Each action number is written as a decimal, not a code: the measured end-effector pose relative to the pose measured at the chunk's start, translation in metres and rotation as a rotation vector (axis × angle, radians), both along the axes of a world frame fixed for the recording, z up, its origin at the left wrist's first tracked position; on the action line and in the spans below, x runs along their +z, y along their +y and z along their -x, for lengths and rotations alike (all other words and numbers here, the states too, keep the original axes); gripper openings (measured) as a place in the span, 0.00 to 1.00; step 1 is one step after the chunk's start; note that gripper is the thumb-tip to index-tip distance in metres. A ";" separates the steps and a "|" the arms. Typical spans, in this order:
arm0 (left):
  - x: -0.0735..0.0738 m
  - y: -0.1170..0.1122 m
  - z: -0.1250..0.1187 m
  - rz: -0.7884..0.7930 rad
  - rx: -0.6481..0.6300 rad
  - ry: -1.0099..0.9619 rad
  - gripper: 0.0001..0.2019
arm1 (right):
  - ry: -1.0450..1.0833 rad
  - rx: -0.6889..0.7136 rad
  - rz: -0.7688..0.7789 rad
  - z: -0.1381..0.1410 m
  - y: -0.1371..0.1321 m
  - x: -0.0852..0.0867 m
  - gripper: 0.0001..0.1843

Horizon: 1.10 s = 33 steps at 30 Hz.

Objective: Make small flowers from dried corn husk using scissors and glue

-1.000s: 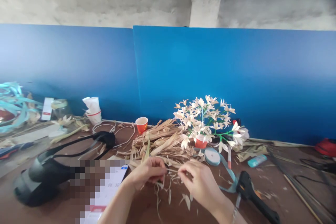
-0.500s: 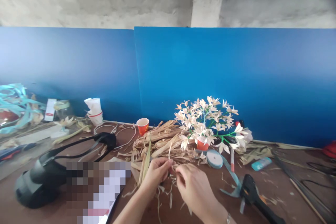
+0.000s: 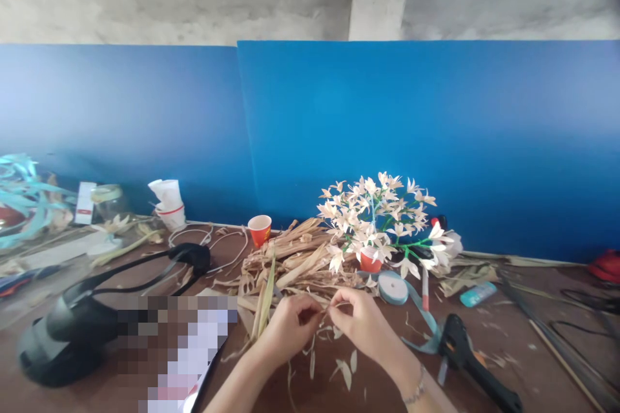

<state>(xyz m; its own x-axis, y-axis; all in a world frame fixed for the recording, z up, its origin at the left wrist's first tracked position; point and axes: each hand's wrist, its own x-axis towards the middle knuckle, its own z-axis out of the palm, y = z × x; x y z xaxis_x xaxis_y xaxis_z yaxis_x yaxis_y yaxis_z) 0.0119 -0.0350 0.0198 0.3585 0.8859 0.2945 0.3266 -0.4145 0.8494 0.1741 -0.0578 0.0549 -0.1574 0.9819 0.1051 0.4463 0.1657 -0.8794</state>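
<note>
Dry husk everywhere, and right in the middle of it the left hand (image 3: 289, 329) and right hand (image 3: 362, 324) are working close together, low at the centre of the frame, a thin pale strip of dried husk (image 3: 330, 309) running between them. The fingers (image 3: 310, 317) of both hands are pinched narrow on that strip, tip to tip. Just behind sits a heap of dried husks (image 3: 290, 264), with a cream husk-flower spray (image 3: 372, 210) rising from a red paper cup (image 3: 371, 262) at its right. Watch that strip: fibre this thin could split along the grain under too hard a pull, or slip from the pinch. Loose scraps (image 3: 345, 374) litter the worktop (image 3: 527, 329) below the hands, so a dropped sliver could vanish among them. Lower right, a black glue gun (image 3: 460, 342) lies near the right forearm (image 3: 400, 364) — one careless swing could knock it, or snag the teal ribbon (image 3: 426, 329) just beside it.
</note>
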 end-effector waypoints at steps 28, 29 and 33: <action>-0.012 -0.003 -0.006 -0.116 0.138 -0.115 0.05 | -0.067 0.030 -0.210 0.003 -0.004 0.001 0.08; -0.012 -0.003 -0.006 -0.100 0.118 -0.129 0.04 | -0.073 0.028 -0.197 0.003 -0.004 0.001 0.07; -0.014 -0.001 -0.006 0.010 0.056 -0.226 0.01 | 0.103 0.038 0.017 0.003 0.002 -0.006 0.05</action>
